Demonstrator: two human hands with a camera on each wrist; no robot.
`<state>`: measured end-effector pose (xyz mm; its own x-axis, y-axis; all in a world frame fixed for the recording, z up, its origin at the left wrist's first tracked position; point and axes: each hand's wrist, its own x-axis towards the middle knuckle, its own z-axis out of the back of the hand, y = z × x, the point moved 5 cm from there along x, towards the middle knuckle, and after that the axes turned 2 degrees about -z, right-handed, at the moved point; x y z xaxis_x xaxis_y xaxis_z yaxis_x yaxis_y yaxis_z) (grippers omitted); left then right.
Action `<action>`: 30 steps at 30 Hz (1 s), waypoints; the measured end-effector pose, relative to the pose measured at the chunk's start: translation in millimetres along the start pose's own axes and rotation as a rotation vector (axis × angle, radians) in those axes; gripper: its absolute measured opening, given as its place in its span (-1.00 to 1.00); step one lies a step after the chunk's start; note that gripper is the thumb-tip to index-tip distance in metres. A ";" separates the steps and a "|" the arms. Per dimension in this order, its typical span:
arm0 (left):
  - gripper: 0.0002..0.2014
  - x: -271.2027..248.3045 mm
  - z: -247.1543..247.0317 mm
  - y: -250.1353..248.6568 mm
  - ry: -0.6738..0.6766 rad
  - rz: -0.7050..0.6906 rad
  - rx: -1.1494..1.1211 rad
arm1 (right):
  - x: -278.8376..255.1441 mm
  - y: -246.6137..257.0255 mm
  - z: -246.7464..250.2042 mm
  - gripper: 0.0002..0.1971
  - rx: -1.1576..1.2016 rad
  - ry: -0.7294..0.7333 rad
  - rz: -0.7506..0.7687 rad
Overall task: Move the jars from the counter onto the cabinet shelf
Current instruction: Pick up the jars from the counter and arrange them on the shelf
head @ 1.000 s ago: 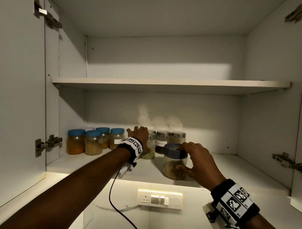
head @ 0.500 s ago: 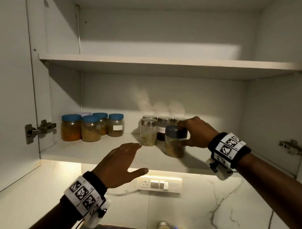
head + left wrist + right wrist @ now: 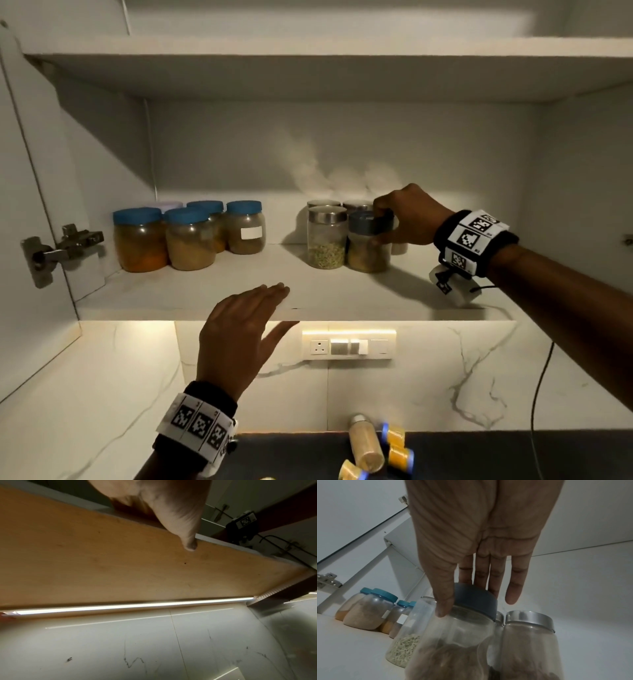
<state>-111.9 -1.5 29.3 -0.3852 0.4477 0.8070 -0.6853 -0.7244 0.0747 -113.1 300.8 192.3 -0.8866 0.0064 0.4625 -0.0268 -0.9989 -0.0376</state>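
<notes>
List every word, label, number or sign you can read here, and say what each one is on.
No text here is readable.
White label on a blue-lidded jar: looks blank.
Wristband squares: black-and-white coded patterns; the tiny print beside them is too small to read.
Switch plate: no markings legible.
Jars on the counter: no labels visible.
</notes>
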 end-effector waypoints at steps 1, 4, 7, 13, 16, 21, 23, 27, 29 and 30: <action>-0.47 -1.2 -2.5 0.5 -0.027 -0.010 0.005 | 1.5 0.8 -1.7 -0.64 -0.014 0.004 0.001; -0.49 -2.0 -8.2 1.5 -0.080 -0.030 0.002 | 4.3 3.8 -2.7 -0.64 -0.044 -0.002 -0.014; -0.49 -2.3 -12.7 1.6 -0.119 -0.040 0.005 | 7.6 4.6 -5.5 -0.65 -0.070 -0.008 -0.022; -0.50 -3.9 -17.1 5.6 -0.201 -0.085 0.004 | 13.1 3.7 -10.5 -0.63 -0.113 0.004 -0.038; -0.55 -7.7 -13.8 4.6 -0.250 -0.092 -0.013 | 9.7 5.6 -10.0 -0.60 -0.164 0.023 -0.048; -0.59 -10.7 -10.6 2.1 -0.263 -0.072 -0.021 | -20.1 21.8 7.6 -0.40 -0.133 0.012 -0.064; -0.58 -9.9 -13.3 3.9 -0.261 -0.055 -0.024 | -52.2 30.6 19.5 -0.48 -0.004 -0.070 -0.109; -0.59 -9.8 -8.9 4.4 -0.276 -0.047 -0.124 | -148.1 56.2 10.2 -0.58 0.229 -0.127 -0.164; -0.60 -12.3 -8.5 5.3 -0.248 -0.069 -0.125 | -181.5 71.9 -5.8 -0.62 0.262 -0.159 -0.015; -0.60 -16.2 -8.7 4.7 -0.235 -0.082 -0.104 | -195.8 76.2 -18.8 -0.69 0.283 -0.148 0.035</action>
<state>-114.3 -7.6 11.5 -0.1803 0.3602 0.9153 -0.7729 -0.6274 0.0947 49.8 224.3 82.2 -0.8076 -0.0139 0.5895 0.1501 -0.9716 0.1827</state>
